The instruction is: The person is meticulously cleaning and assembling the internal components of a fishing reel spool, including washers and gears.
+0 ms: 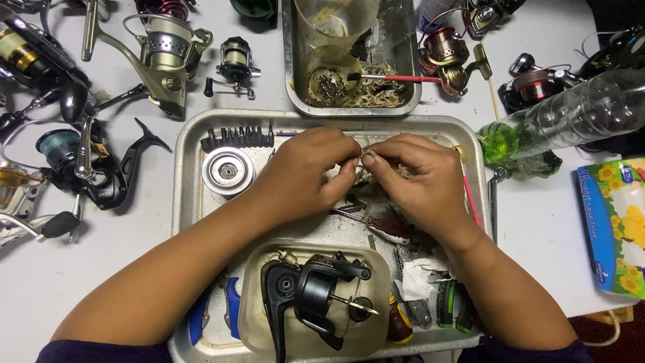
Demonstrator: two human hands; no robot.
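Observation:
Both my hands meet over the middle of a metal tray (191, 202). My left hand (306, 171) and my right hand (416, 178) pinch a small metal part (366, 158) between their fingertips; the part is mostly hidden by the fingers. A silver spool (227, 171) and a black bit holder (236, 138) lie on the tray to the left of my left hand. Near me a clear plastic tub (252, 316) holds a black fishing reel body (312, 296).
Several fishing reels (161, 57) lie on the white table at left and top. A second metal tray (292, 74) behind holds debris and a red-handled brush (396, 78). A clear plastic bottle (571, 117) and a tissue pack (615, 225) are at right. Pliers and screwdrivers (376, 225) lie under my right wrist.

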